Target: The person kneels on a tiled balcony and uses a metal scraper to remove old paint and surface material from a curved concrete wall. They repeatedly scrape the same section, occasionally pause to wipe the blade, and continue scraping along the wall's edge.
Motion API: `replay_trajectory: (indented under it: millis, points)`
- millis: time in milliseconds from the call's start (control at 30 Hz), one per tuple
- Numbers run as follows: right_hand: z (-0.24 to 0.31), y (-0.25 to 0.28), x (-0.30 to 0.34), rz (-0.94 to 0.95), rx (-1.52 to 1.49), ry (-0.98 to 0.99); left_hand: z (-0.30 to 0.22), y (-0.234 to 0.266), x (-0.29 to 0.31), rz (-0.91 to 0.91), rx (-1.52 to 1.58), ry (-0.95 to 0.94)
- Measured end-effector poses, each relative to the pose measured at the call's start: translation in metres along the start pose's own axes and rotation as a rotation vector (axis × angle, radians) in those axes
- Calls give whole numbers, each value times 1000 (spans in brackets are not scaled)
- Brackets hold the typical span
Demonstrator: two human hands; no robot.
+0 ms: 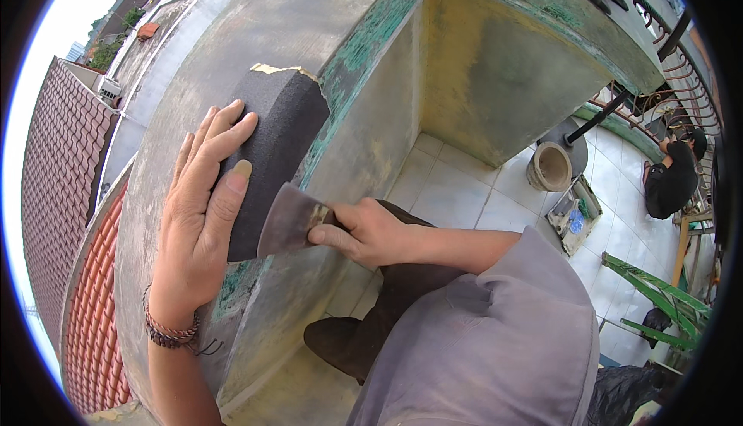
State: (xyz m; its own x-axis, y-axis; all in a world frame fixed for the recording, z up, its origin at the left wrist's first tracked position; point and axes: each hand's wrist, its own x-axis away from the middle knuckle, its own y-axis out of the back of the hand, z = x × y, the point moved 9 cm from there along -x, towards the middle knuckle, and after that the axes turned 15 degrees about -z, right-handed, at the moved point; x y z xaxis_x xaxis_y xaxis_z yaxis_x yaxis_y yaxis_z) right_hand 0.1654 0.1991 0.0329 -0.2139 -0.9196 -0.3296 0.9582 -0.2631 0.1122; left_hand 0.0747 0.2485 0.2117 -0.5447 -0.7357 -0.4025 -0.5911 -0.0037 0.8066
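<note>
In the head view, the dark grey, grainy-looking flexible sheet (282, 120), bent over the weathered grey concrete wall (302, 8), looks light, pliable and easily torn, best held by its broad face. The left hand (203, 209) lies open and flat on it; the right hand (360, 232) is closed around a stiff-looking, broad-bladed brown scraper (282, 221) at its lower edge

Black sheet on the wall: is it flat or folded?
Folded: the black sheet bends over the edge of the wall, part on top, part down the side.
</note>
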Motion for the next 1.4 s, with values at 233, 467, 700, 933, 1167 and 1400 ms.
replay_trajectory:
  millis: [233, 467, 700, 933, 1167, 1400]
  points:
    - [-18, 47, 29, -77, -591, -230, 0, -2, -1, 31, -36, -40]
    - [-24, 120, 11, -390, -460, -231, -4, 2, 2, 9, -38, -109]
    - [24, 57, -3, -110, -482, -286, -2, 1, 1, 58, -51, -86]
    - [-2, 20, -19, -67, -499, -332, 0, 0, 4, 25, -11, -122]
    - [7, 14, -13, -87, -246, -182, -1, -1, -1, 55, 13, -78]
    - [7, 9, -15, -106, -229, -47, -2, -1, 0, 22, -17, -104]
